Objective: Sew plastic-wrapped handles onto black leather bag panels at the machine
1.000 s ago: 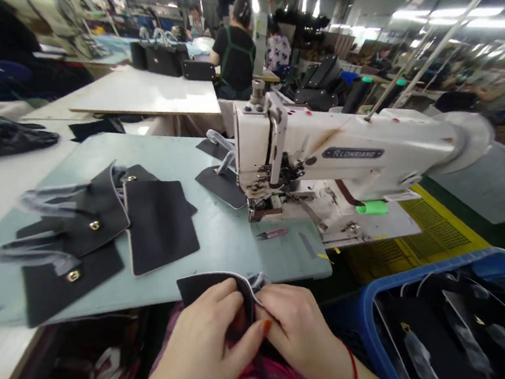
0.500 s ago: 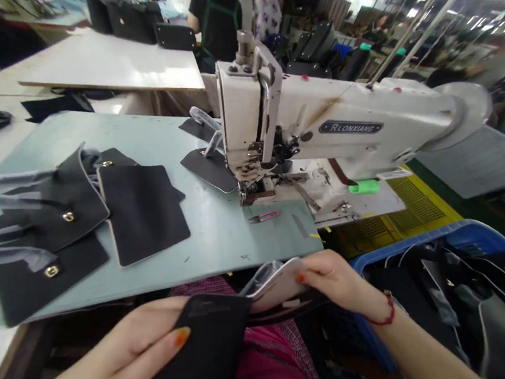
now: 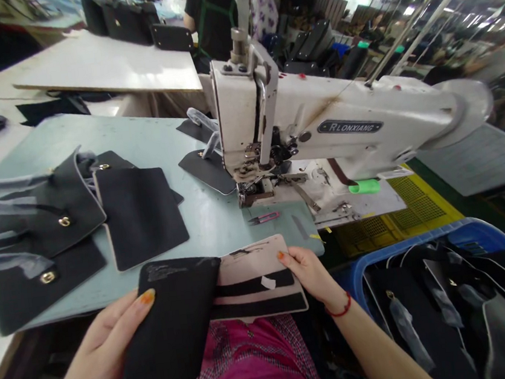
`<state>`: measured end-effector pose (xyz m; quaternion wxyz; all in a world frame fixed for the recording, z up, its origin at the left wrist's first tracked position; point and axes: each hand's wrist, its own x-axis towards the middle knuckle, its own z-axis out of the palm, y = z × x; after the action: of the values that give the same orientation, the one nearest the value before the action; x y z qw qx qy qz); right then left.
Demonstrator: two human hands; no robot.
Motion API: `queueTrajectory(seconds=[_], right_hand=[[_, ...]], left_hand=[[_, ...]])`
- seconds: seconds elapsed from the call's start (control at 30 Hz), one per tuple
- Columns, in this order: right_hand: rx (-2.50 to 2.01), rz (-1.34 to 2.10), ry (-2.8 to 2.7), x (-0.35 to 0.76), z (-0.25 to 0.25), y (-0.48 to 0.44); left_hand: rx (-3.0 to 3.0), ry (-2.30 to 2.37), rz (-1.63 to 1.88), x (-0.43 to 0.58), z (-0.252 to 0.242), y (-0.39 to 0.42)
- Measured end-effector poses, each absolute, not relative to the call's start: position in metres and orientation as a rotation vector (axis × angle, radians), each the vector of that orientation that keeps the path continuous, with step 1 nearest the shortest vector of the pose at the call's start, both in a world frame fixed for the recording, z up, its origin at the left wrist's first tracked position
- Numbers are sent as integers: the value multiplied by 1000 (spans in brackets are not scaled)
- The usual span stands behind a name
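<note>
Above my lap I hold a black leather bag piece [image 3: 171, 320] with both hands. Its left part is a plain black panel; to the right lies a pale inner side [image 3: 254, 262] crossed by black strips and a small white tag [image 3: 268, 282]. My left hand [image 3: 114, 333] grips the black panel's left edge, thumb on top. My right hand [image 3: 308, 274] pinches the right edge of the pale side, its other fingers hidden underneath. Ahead stands a white sewing machine [image 3: 340, 118]. Pink-handled thread snips [image 3: 263, 218] lie on the pale green table [image 3: 213, 242] before it.
Black bag panels [image 3: 144, 217] with plastic-wrapped handles are piled on the table's left. At my right, a blue crate [image 3: 462, 232] holds more black pieces, beside a yellow crate [image 3: 396, 215]. Other people, one in a black top [image 3: 212, 17], are beyond the white table [image 3: 105, 63].
The bag piece has been raised and spread open, so its pale inner side with the black strips now faces me. My right hand has moved slightly left, and my left hand has shifted left.
</note>
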<state>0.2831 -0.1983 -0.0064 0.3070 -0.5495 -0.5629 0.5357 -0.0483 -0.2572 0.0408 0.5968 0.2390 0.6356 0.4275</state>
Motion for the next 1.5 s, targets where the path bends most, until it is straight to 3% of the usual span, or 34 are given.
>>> queueTrajectory(seconds=[0.23, 0.4, 0.6, 0.7, 0.77, 0.87, 1.03, 1.3, 1.5], right_hand=[[-1479, 1010, -1506, 236, -19, -206], [-1415, 1071, -1665, 236, -2, -208], [-1472, 893, -1809, 235, -5, -200], [-1487, 916, -1723, 240, -18, -195], [-1451, 991, -1659, 245, -21, -192], [-1370, 1128, -1643, 255, -18, -189], [-1347, 1205, -1753, 281, 4, -183], [-1291, 887, -1702, 286, 38, -181], [-1248, 867, -1540, 281, 42, -187]], left_hand=[[1019, 1397, 1148, 35, 18, -241], [1474, 1307, 1158, 71, -9, -221], [1529, 1199, 1138, 66, -31, -214], [1672, 1521, 1185, 34, -47, -216], [1713, 1742, 1115, 8, -60, -214], [1632, 1555, 757, -17, -69, -209], [1627, 1317, 641, -9, -45, -208], [1706, 1238, 652, 6, -2, -221], [1698, 1185, 652, 9, 11, -227]])
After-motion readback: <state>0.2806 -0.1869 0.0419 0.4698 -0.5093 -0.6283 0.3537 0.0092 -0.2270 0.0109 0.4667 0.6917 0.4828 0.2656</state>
